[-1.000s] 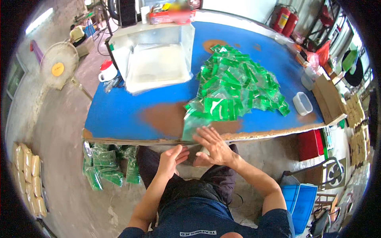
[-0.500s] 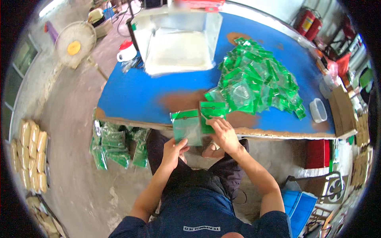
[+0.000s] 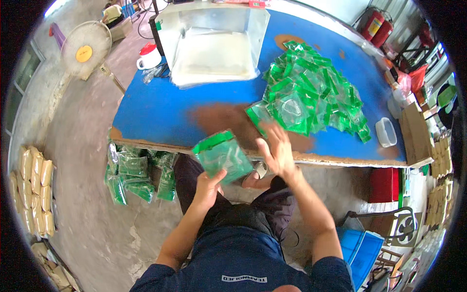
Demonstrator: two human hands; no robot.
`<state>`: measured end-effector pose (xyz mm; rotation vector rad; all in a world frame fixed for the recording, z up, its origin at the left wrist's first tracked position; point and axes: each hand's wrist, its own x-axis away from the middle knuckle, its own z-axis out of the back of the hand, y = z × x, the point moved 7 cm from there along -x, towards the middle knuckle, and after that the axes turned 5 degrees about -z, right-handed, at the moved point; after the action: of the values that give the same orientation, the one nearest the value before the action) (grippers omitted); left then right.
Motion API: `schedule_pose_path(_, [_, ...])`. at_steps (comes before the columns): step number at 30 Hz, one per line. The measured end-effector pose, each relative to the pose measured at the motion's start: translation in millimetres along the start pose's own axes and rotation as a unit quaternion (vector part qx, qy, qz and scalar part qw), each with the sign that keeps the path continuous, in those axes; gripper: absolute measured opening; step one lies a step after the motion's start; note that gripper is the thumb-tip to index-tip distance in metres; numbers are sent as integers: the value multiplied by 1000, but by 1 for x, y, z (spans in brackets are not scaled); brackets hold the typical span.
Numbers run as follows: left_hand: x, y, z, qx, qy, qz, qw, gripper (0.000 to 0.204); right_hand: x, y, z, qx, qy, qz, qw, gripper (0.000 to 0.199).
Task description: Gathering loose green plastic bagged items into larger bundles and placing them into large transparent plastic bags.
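Clear plastic bags (image 3: 224, 156) with a green band along the top are gripped in my left hand (image 3: 209, 189), thumb on the near face. They hang just off the table's near edge; how many lie together I cannot tell. My right hand (image 3: 279, 155) is spread and slightly blurred, holding nothing visible, over the table edge to the right of them. Its fingertips reach toward the near left corner of a large heap of similar green-and-clear bags (image 3: 316, 97) on the blue table (image 3: 165, 109).
A clear open box (image 3: 214, 53) with flat sheets stands at the back. Beside it is a white mug with a red lid (image 3: 148, 56). A small white tub (image 3: 386, 132) and a cardboard box (image 3: 416, 134) sit at right. Filled green packets (image 3: 134, 168) lie below the table's left.
The separate green-topped bag that my right hand held is now with the bags in my left hand. My right hand has opened and moved slightly up and right.
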<state>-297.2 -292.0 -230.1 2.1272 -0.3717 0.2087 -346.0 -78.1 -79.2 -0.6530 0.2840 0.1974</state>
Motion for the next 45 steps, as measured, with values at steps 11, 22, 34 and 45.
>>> schedule_pose_path(11, [14, 19, 7, 127, -3, -34, 991, 40, -23, -34, -79, 68, -42, 137, 987, 42])
schedule_pose_path(22, [5, 3, -1, 224, 53, 29, 973, 39, -3, -22, -35, 57, -21, 150, 987, 45])
schedule_pose_path(34, [3, 76, -5, -107, -139, -237, 956, 27, 13, -17, -8, -201, -40, -68, 977, 21])
schedule_pose_path(45, [12, 33, -20, 31, -52, -63, 996, 40, -28, 69, 24, 221, 102, -17, 970, 66])
